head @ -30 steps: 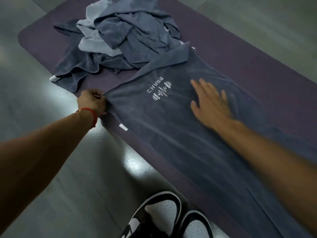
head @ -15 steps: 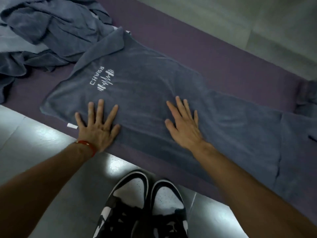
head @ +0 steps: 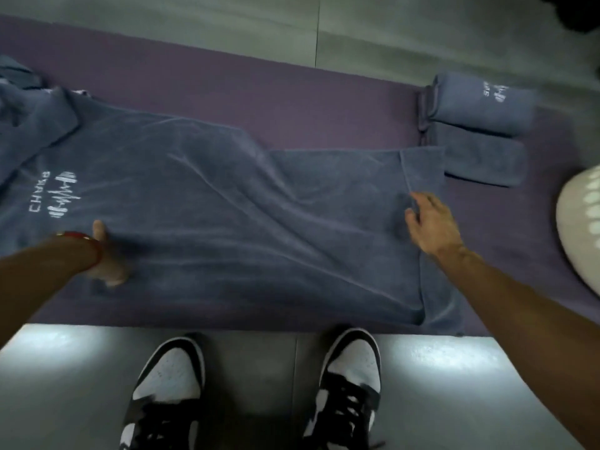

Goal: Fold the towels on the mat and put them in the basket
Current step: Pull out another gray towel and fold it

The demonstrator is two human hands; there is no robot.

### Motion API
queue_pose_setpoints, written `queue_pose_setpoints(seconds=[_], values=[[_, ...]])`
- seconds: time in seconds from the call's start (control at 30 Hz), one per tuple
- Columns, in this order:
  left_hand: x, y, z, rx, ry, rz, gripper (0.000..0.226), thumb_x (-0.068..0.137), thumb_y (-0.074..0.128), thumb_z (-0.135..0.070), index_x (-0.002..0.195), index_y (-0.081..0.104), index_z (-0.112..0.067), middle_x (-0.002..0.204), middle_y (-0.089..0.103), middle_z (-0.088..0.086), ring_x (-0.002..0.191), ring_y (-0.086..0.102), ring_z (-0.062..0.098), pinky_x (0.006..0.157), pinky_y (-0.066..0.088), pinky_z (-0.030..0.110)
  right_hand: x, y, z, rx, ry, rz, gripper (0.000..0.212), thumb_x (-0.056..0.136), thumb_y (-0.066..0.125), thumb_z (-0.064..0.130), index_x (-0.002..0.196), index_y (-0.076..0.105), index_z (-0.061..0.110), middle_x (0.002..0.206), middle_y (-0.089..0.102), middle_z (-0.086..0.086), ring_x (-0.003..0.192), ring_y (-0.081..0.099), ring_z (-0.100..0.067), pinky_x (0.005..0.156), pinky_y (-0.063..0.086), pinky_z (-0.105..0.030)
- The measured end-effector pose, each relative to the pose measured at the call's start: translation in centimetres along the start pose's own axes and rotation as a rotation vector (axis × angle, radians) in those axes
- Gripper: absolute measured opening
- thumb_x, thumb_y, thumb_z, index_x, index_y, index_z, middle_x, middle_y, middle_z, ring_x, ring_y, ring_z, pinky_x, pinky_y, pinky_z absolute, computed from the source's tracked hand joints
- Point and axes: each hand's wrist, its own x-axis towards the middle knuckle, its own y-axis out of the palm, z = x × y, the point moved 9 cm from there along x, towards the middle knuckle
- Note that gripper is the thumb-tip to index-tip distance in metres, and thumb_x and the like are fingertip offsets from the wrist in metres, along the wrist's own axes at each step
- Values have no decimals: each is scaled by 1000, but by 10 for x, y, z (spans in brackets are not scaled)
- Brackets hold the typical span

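Note:
A long blue-grey towel [head: 227, 206] with a white logo lies spread lengthwise across the purple mat [head: 259, 99]. Its right end is folded back on itself. My left hand [head: 108, 258] presses flat on the towel's near left part, thumb pointing up. My right hand [head: 430, 224] rests on the folded right end with its fingers spread and relaxed. Two folded towels [head: 477, 131] lie side by side on the mat at the right. A white basket [head: 581, 222] shows at the right edge.
A corner of the unfolded towel pile [head: 16, 79] shows at the far left of the mat. My two black-and-white shoes [head: 256, 384] stand on the grey tiled floor just before the mat's near edge.
My view has swung right along the towel. My right hand slid from the towel's middle to its folded right end. My left hand stayed pressed near the logo.

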Motion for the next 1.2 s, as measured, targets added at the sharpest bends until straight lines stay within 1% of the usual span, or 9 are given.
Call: queue_pose_setpoints(seconds=[0.13,0.23,0.37,0.53,0.73,0.8,0.93,1.1,1.2], values=[[-5,-79,-111,299,376,-279,86,75,26,-89,151,20,-50,161,25,6,145,29,33,118,25,50,54,-12,-26,10,19,-144,49,94,56,26,141,50,14,148,41,-23,127,44,-49,102,44,-60],[-42,-125,-203,264,535,-495,48,94,47,-48,137,51,-27,138,52,9,123,54,36,96,47,46,81,-24,-28,97,95,-263,43,92,62,21,133,48,14,138,40,-24,112,51,-51,97,45,-59],[-63,-160,-302,48,749,-669,38,95,50,-29,128,52,-11,130,52,15,121,47,38,95,46,51,94,-33,-35,191,222,-391,43,92,64,20,127,41,12,134,47,-17,110,55,-45,97,41,-57],[-32,-171,-333,99,609,-681,41,94,53,-40,126,54,-13,126,56,15,121,45,36,101,35,49,106,-44,-47,158,215,-450,32,92,64,31,118,58,13,115,66,-16,110,61,-39,95,46,-52],[-44,-214,-347,142,619,-800,16,90,58,-18,104,65,-16,113,60,16,106,55,40,85,41,46,116,-76,-77,217,254,-508,30,91,66,37,112,66,15,108,71,-9,102,66,-30,87,50,-41],[-47,-233,-349,-14,575,-755,20,91,55,-16,110,62,-16,116,58,22,104,57,46,82,46,47,120,-79,-89,343,309,-504,30,88,69,36,109,68,16,102,73,-6,94,70,-26,86,56,-39],[-42,-216,-358,-246,529,-551,33,90,51,-16,123,48,-14,118,54,24,104,56,47,85,49,50,124,-62,-107,723,407,-480,19,88,64,26,104,62,16,87,68,-3,62,71,-21,59,61,-43],[-115,-137,-371,52,697,-786,59,85,50,-36,139,41,-15,142,38,23,127,39,42,96,38,55,74,-50,-101,426,232,-436,38,88,63,28,123,61,13,113,65,-3,94,63,-21,92,46,-24],[-185,-55,-377,79,949,-837,60,86,48,-41,142,46,-18,153,33,21,138,33,41,106,30,60,6,-10,-107,316,275,-320,43,90,64,26,127,55,7,119,60,-19,109,56,-37,96,44,-41]])
